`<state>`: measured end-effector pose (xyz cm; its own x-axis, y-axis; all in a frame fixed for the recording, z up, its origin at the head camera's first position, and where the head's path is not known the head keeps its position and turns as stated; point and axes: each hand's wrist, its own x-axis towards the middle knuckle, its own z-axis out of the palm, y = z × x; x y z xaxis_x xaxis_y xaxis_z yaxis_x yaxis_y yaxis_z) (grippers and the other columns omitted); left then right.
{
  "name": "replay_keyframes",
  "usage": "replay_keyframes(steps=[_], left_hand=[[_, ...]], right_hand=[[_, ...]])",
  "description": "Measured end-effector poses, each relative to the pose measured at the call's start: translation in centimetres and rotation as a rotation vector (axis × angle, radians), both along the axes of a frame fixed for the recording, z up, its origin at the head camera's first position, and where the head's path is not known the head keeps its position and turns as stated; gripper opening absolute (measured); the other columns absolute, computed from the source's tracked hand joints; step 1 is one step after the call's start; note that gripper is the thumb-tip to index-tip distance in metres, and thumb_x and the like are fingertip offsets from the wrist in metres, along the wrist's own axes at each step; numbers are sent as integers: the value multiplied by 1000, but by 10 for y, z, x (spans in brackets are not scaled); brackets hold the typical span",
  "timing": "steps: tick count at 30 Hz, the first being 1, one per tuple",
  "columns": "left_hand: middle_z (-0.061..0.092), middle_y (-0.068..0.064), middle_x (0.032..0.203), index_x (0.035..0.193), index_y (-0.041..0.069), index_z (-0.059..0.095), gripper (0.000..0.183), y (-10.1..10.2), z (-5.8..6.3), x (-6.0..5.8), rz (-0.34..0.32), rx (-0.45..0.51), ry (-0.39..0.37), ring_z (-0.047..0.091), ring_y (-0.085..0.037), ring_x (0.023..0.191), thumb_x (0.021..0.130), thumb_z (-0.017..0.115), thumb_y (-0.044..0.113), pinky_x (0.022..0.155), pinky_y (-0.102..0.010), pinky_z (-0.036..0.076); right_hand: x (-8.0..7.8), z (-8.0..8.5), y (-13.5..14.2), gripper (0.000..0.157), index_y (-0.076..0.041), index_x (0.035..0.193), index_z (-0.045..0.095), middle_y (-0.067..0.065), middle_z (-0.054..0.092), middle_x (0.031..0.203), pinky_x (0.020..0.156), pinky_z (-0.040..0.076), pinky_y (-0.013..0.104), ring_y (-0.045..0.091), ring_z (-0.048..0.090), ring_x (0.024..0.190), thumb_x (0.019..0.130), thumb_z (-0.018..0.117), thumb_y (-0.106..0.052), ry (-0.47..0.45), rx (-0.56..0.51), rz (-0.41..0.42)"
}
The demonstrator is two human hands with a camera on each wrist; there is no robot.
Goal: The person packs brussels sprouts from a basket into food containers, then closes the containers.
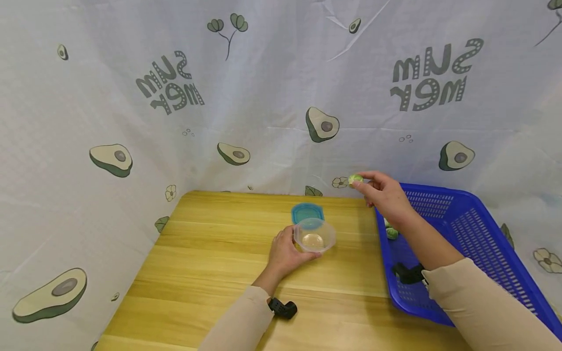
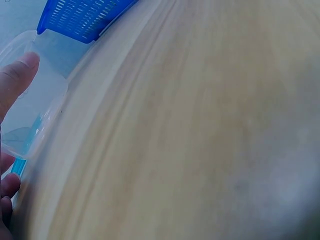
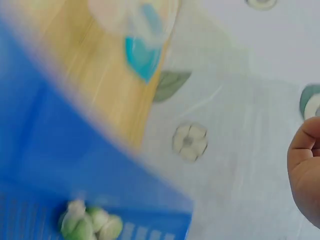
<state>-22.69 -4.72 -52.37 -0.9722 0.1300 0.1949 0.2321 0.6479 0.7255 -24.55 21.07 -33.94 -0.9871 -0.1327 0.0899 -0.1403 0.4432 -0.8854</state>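
My left hand [image 1: 285, 253] grips a clear plastic container [image 1: 326, 240] on the wooden table, thumb on the near side and fingers round the left side. The left wrist view shows the thumb [image 2: 19, 75] against the clear wall. Just behind the container lies a teal lid [image 1: 307, 210]. Raised over the basket's far left corner, my right hand [image 1: 388, 197] pinches a small green Brussels sprout [image 1: 354, 180] between thumb and fingers. More Brussels sprouts [image 3: 80, 227] lie in the blue basket [image 1: 471, 197], partly hidden by the right arm in the head view.
The blue basket stands along the table's right side, with the right forearm across it. A white curtain [image 1: 263, 97] printed with avocados hangs behind and to the left of the wooden table [image 1: 189, 273].
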Motion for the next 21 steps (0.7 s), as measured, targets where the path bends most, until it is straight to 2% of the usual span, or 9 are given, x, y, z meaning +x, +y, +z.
replay_keyframes(steps=[6,11,15,21], left_hand=[[66,1,117,137,15,54,92,1,-2,0,4,-3,-1,58,-15,104,66,89,63,96,-41,47],[65,-1,124,139,15,52,94,1,0,0,7,-8,-21,59,-19,112,68,88,63,101,-43,47],[65,-2,127,140,14,50,94,0,1,0,5,-13,-22,59,-21,116,69,88,62,102,-44,47],[64,-4,128,142,12,49,95,1,3,0,0,-19,-25,59,-23,118,70,87,61,104,-45,47]], right_hand=[[-1,-1,-25,51,-4,147,50,-11,53,82,68,47,26,12,47,68,105,59,-33,-34,-44,61],[-5,-12,-42,52,-7,146,51,-5,51,81,72,47,30,14,46,69,104,61,-35,-100,-25,114],[-9,-26,-52,50,-6,144,53,2,49,80,69,46,31,17,46,69,103,62,-33,-163,42,167],[-15,-45,-63,48,-4,136,59,1,51,79,64,44,32,16,45,65,99,67,-34,-272,213,235]])
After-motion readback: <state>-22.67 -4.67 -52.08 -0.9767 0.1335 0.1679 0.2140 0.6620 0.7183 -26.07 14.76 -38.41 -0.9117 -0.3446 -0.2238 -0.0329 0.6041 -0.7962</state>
